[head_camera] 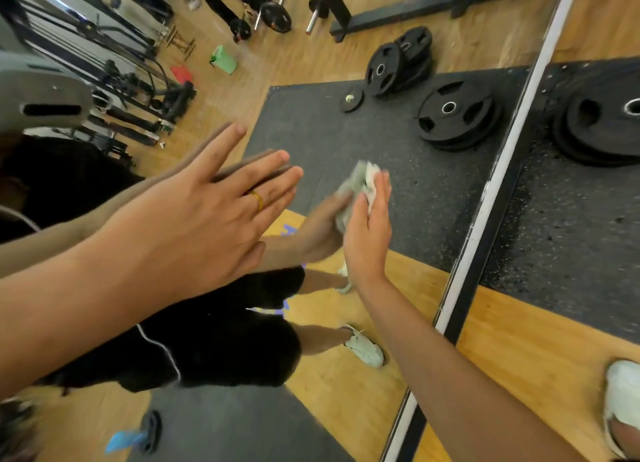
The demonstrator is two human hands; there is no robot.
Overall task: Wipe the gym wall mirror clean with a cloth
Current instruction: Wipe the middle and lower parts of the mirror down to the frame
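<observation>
Fingers of R hand straight, pressing the cloth flat on the mirror, near its frame. L hand: fingers straight, slightly spread, braced on glass, holding nothing. Prob. mid-wipe; no clear smears visible, so done vs left can't be judged.

Floor: pale wood boards. Speckled black rubber mat laid over them. On the mat: 1 flat stack of black weight plates, 1 small plate. At the mat's far edge: leaning plates. Beyond the mat: green bucket, black rack base.
</observation>
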